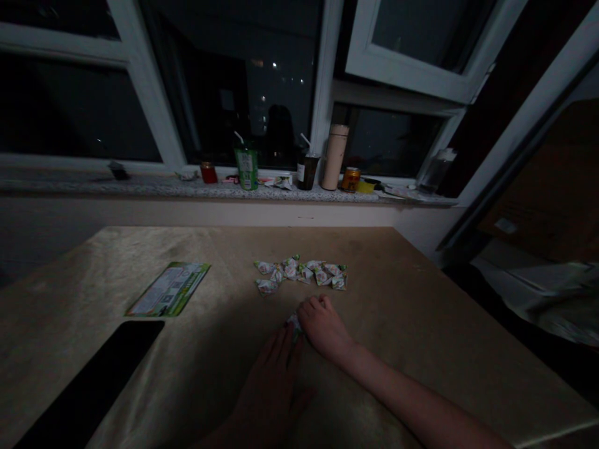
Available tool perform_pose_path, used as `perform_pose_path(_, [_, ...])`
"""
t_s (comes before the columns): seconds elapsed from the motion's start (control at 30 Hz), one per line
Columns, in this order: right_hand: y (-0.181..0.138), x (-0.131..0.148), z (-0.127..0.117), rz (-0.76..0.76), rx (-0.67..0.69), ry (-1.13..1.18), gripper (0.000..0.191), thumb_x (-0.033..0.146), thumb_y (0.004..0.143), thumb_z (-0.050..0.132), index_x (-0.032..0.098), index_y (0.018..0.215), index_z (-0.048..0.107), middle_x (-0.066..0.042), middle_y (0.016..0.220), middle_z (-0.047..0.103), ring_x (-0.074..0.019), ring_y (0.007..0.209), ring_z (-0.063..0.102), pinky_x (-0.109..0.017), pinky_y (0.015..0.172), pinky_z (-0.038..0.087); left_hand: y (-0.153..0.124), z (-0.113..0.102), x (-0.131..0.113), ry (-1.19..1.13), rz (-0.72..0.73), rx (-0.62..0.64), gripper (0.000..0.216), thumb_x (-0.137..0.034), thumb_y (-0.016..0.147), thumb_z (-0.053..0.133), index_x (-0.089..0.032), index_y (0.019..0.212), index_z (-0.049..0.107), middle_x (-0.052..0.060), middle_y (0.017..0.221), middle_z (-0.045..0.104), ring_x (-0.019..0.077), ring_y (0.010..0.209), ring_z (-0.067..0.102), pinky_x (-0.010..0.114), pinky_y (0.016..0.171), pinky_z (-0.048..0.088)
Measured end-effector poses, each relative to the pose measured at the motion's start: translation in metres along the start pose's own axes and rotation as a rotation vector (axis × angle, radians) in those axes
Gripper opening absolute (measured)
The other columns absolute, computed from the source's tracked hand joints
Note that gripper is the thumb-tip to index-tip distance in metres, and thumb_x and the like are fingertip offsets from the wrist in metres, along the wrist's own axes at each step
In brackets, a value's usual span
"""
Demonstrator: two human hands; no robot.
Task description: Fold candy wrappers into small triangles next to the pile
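Packet (294, 322) lies on the near side of the packet row (291, 269); the left hand (270, 373) touches it with extended fingers, the right hand (326, 326) seems to grasp its edge in curled ones; light, even pressure should avoid crushing it

Along the speckled windowsill (163, 186) stand, from left to right, a red jar (208, 173), a green cup (248, 168) with a straw (239, 136), a dark cup (307, 173), a tall pink flask (335, 157), an orange can (350, 179) and a clear bottle (436, 172). Behind them is a dark, white-framed window (210, 93).
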State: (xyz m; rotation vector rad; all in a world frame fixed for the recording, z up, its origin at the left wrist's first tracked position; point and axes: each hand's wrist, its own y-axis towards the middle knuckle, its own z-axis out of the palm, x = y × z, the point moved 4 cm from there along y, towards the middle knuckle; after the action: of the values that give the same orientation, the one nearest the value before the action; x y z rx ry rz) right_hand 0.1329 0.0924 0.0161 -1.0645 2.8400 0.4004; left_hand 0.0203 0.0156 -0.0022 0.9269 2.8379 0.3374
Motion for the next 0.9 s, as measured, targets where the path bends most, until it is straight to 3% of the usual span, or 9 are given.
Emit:
perform_pose_path(0.2, [-0.001, -0.002, 0.004, 0.012, -0.030, 0.024, 0.011, 0.013, 0.091, 0.050, 0.016, 0.089, 0.061, -0.009, 0.088, 0.063, -0.0237, 0.089, 0.051, -0.039, 0.084, 0.034, 0.005, 0.001, 0.002, -0.088, -0.003, 0.050, 0.073, -0.053, 0.082, 0.056, -0.009, 0.138, 0.039, 0.023, 0.143, 0.037, 0.0363, 0.129, 0.039, 0.050, 0.103, 0.037])
perform_pose_path(0.43, [-0.011, -0.012, -0.006, 0.134, -0.121, 0.149, 0.014, 0.026, 0.093, 0.049, 0.017, 0.093, 0.060, -0.006, 0.092, 0.064, -0.0211, 0.091, 0.054, -0.039, 0.090, 0.034, 0.008, 0.005, 0.007, -0.114, -0.016, 0.056, 0.079, -0.053, 0.076, 0.060, -0.007, 0.137, 0.038, 0.024, 0.139, 0.042, 0.0362, 0.126, 0.044, 0.050, 0.102, 0.038])
perform_pose_path(0.53, [-0.022, -0.014, -0.014, -0.012, -0.199, 0.360, 0.018, 0.022, 0.094, 0.046, 0.020, 0.103, 0.062, -0.006, 0.104, 0.067, -0.0184, 0.099, 0.054, -0.037, 0.096, 0.033, 0.009, 0.004, 0.006, -0.099, -0.011, 0.059, 0.080, -0.055, 0.077, 0.058, -0.006, 0.137, 0.038, 0.024, 0.140, 0.042, 0.0355, 0.126, 0.043, 0.048, 0.102, 0.039])
perform_pose_path(0.63, [-0.034, -0.014, -0.015, -0.153, -0.199, 0.419, 0.025, 0.020, 0.091, 0.048, 0.022, 0.113, 0.061, -0.005, 0.116, 0.065, -0.0204, 0.114, 0.050, -0.041, 0.103, 0.028, 0.012, 0.001, 0.006, -0.074, -0.009, 0.068, 0.077, -0.055, 0.080, 0.055, -0.006, 0.136, 0.040, 0.022, 0.140, 0.043, 0.0338, 0.126, 0.044, 0.045, 0.102, 0.039])
perform_pose_path(0.77, [-0.043, -0.015, -0.011, -0.128, -0.151, 0.405, 0.032, 0.025, 0.094, 0.045, 0.026, 0.124, 0.056, -0.004, 0.121, 0.064, -0.0199, 0.123, 0.045, -0.047, 0.110, 0.019, 0.016, -0.003, 0.005, -0.032, -0.004, 0.076, 0.066, -0.051, 0.085, 0.050, -0.006, 0.132, 0.045, 0.022, 0.136, 0.047, 0.0323, 0.122, 0.049, 0.044, 0.101, 0.039])
perform_pose_path(0.9, [-0.043, -0.018, -0.010, -0.091, -0.127, 0.414, 0.032, 0.026, 0.093, 0.048, 0.029, 0.123, 0.058, -0.003, 0.129, 0.058, -0.0207, 0.128, 0.040, -0.049, 0.110, 0.021, 0.016, -0.007, 0.008, -0.027, -0.016, 0.053, 0.059, -0.048, 0.085, 0.053, -0.011, 0.131, 0.048, 0.018, 0.135, 0.050, 0.0332, 0.119, 0.050, 0.049, 0.099, 0.040])
